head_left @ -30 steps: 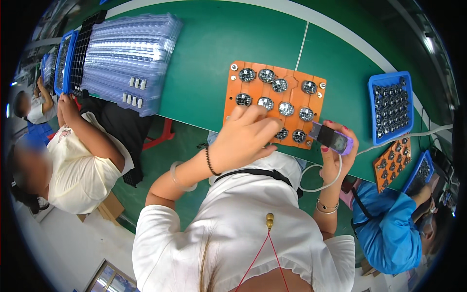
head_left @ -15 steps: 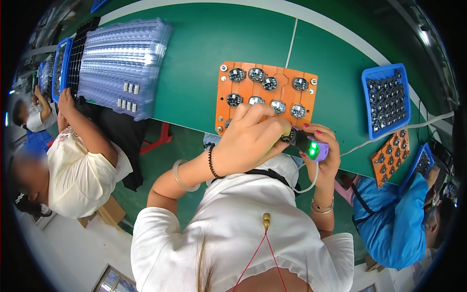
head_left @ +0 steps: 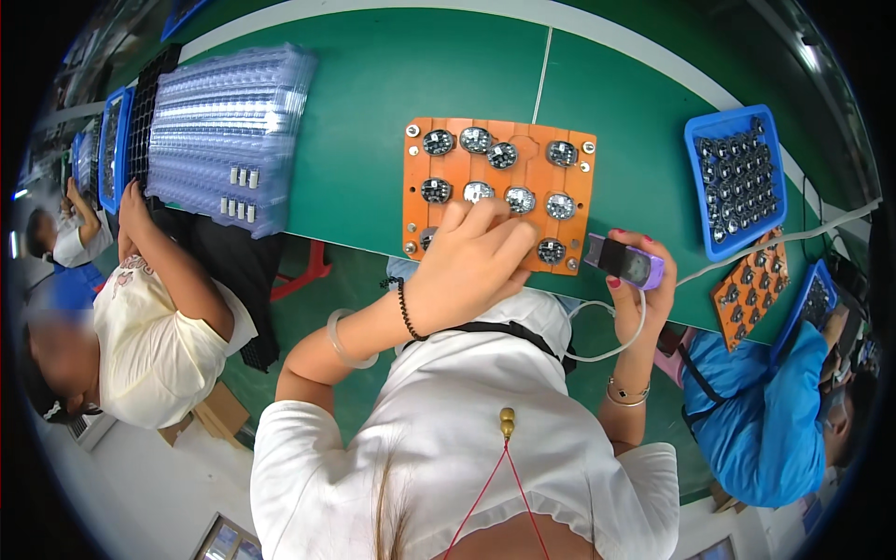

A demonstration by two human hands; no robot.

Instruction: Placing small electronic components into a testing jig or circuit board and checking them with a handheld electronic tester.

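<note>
An orange board lies at the green table's near edge, with rows of round black-and-silver electronic parts in its slots. My left hand is closed over the board's near row, fingers bent down and hiding what is under them. A single round part sits in the near right corner, just right of those fingers. In my right hand is a purple-and-black handheld device with a pale cable, held beside the board's right edge and apart from the parts. No green light shows on it.
At right stand a blue tray of round parts and a second orange board. Stacked clear plastic trays lie at left, with small white pieces on them. Co-workers sit on both sides. A pale cable crosses the table at right.
My left hand has drawn left from the device, where it held a round part, to the board. The device has moved right, and its green light no longer shows. The near right part is uncovered.
</note>
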